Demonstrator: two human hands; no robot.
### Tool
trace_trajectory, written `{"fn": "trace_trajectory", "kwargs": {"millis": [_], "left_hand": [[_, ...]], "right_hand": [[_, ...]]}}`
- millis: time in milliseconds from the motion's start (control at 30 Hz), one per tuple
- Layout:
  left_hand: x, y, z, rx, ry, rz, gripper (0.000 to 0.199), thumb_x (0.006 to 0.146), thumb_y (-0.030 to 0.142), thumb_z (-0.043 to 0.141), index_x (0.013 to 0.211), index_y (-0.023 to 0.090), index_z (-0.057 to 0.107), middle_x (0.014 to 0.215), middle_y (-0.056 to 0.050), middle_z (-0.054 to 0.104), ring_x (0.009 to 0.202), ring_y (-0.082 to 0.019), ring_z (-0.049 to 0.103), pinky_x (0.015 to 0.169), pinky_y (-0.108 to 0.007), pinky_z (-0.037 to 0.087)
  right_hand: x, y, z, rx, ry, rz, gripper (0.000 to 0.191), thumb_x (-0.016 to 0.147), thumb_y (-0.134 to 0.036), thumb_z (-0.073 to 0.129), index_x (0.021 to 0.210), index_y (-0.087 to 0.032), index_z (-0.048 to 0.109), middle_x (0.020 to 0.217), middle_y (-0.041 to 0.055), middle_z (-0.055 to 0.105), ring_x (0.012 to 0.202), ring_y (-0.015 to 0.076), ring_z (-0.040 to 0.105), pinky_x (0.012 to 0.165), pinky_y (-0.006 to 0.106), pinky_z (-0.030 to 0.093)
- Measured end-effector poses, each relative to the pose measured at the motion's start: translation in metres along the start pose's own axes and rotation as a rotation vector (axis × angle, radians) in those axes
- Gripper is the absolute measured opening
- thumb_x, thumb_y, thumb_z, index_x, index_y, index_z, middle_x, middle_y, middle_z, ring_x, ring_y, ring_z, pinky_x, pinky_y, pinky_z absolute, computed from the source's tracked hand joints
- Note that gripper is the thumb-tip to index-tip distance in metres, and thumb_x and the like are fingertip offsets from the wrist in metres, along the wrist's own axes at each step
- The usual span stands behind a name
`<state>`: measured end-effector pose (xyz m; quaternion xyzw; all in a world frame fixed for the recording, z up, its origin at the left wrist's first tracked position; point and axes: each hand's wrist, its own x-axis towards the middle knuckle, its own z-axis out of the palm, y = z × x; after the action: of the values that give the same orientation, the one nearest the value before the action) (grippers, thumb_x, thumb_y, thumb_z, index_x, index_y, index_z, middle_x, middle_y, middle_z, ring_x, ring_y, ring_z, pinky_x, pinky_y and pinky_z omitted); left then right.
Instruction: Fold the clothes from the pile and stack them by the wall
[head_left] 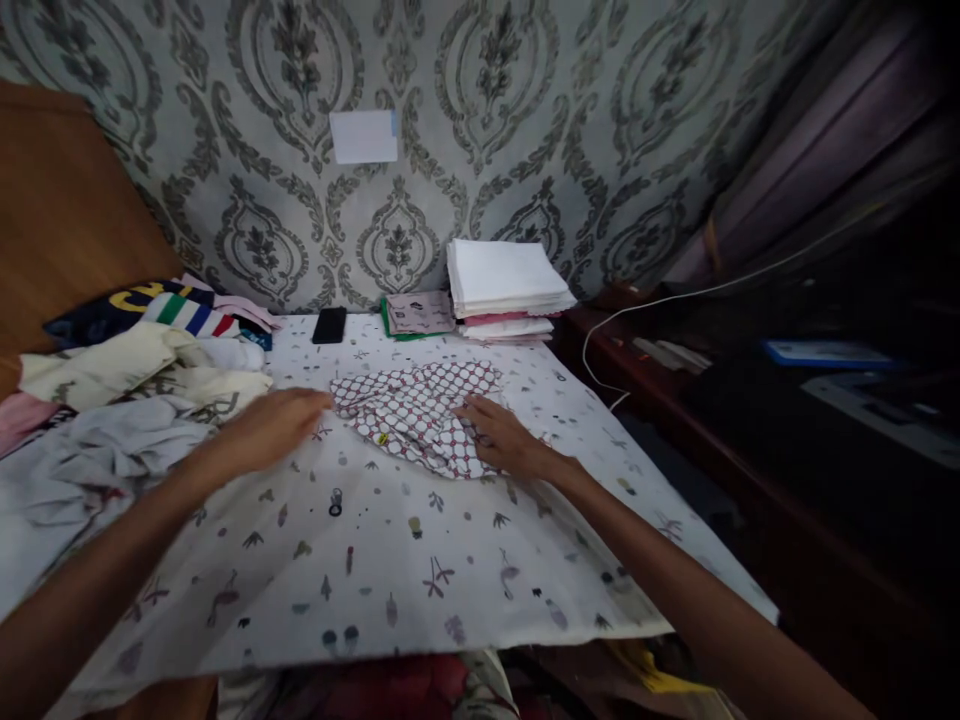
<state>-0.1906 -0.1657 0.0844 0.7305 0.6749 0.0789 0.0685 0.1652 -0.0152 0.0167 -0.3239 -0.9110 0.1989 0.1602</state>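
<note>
A small white cloth garment with a dark red lattice pattern lies creased on the table, a tiny yellow tag showing near its front edge. At its left corner, my left hand has its fingers closed together on the fabric edge; the fingertips are partly hidden. My right hand rests over the right side of the garment, its fingers stretched out across the fabric and slightly bent.
Left of me lies a heap of loose clothes. Along the wall are a black phone, a folded pinkish cloth and a stack of folded white cloths. A white cable hangs at the right. Printed fabric covers the table.
</note>
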Motion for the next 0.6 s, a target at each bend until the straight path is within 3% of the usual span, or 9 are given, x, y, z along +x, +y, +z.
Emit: {"fn": "trace_trajectory", "kwargs": {"millis": [67, 133, 200, 267, 367, 467, 600], "left_hand": [[0.034, 0.049, 0.021, -0.003, -0.128, 0.216, 0.045, 0.094, 0.035, 0.036, 0.133, 0.022, 0.054, 0.141, -0.011, 0.057, 0.127, -0.026, 0.053, 0.103, -0.037, 0.042], [0.061, 0.074, 0.04, 0.058, -0.202, 0.294, 0.056, 0.09, 0.036, 0.048, 0.143, 0.018, 0.043, 0.156, -0.014, 0.039, 0.141, -0.029, 0.039, 0.113, -0.039, 0.033], [0.077, 0.078, 0.05, 0.128, -0.254, 0.304, 0.06, 0.085, 0.036, 0.059, 0.14, 0.017, 0.046, 0.16, -0.016, 0.032, 0.146, -0.033, 0.03, 0.117, -0.044, 0.027], [0.079, 0.071, 0.05, 0.171, -0.276, 0.316, 0.045, 0.082, 0.028, 0.061, 0.126, 0.018, 0.056, 0.151, -0.014, 0.045, 0.139, -0.032, 0.04, 0.113, -0.043, 0.031], [0.058, 0.053, 0.032, 0.217, -0.23, 0.345, 0.022, 0.083, 0.011, 0.047, 0.097, 0.02, 0.061, 0.112, -0.009, 0.068, 0.105, -0.024, 0.063, 0.091, -0.034, 0.044], [0.015, 0.029, 0.005, 0.228, -0.162, 0.27, 0.023, 0.088, 0.01, 0.037, 0.084, 0.021, 0.057, 0.082, -0.005, 0.067, 0.078, -0.022, 0.063, 0.07, -0.03, 0.041], [-0.04, -0.005, -0.013, 0.082, -0.142, 0.107, 0.017, 0.087, 0.023, 0.042, 0.074, 0.023, 0.052, 0.069, 0.0, 0.062, 0.064, -0.018, 0.058, 0.06, -0.026, 0.036]], "right_hand": [[0.018, 0.001, 0.003, -0.038, -0.111, -0.062, 0.044, 0.071, -0.021, 0.065, 0.114, -0.029, 0.07, 0.144, 0.0057, 0.055, 0.138, 0.03, 0.043, 0.111, 0.043, 0.037], [0.028, -0.001, -0.002, -0.072, -0.203, -0.107, 0.038, 0.068, -0.018, 0.066, 0.104, -0.028, 0.071, 0.139, 0.0073, 0.058, 0.133, 0.0292, 0.047, 0.11, 0.042, 0.037], [0.027, -0.007, -0.013, -0.092, -0.247, -0.111, 0.027, 0.069, -0.017, 0.064, 0.094, -0.027, 0.07, 0.123, 0.0085, 0.066, 0.119, 0.0278, 0.056, 0.101, 0.04, 0.042], [0.015, -0.017, -0.029, -0.109, -0.251, -0.074, 0.018, 0.074, -0.017, 0.059, 0.087, -0.027, 0.066, 0.099, 0.0072, 0.07, 0.096, 0.0253, 0.061, 0.087, 0.038, 0.046], [-0.018, -0.041, -0.051, -0.105, -0.255, -0.005, 0.017, 0.078, -0.014, 0.052, 0.085, -0.028, 0.059, 0.077, 0.0035, 0.064, 0.072, 0.0217, 0.057, 0.068, 0.034, 0.042], [-0.058, -0.069, -0.061, -0.07, -0.287, 0.016, 0.019, 0.08, -0.01, 0.048, 0.089, -0.026, 0.056, 0.074, 0.0013, 0.061, 0.068, 0.0191, 0.056, 0.065, 0.031, 0.038], [-0.097, -0.098, -0.051, 0.049, -0.469, -0.033, 0.021, 0.081, -0.009, 0.051, 0.093, -0.023, 0.061, 0.083, 0.0011, 0.064, 0.076, 0.0168, 0.058, 0.068, 0.028, 0.04]]}}
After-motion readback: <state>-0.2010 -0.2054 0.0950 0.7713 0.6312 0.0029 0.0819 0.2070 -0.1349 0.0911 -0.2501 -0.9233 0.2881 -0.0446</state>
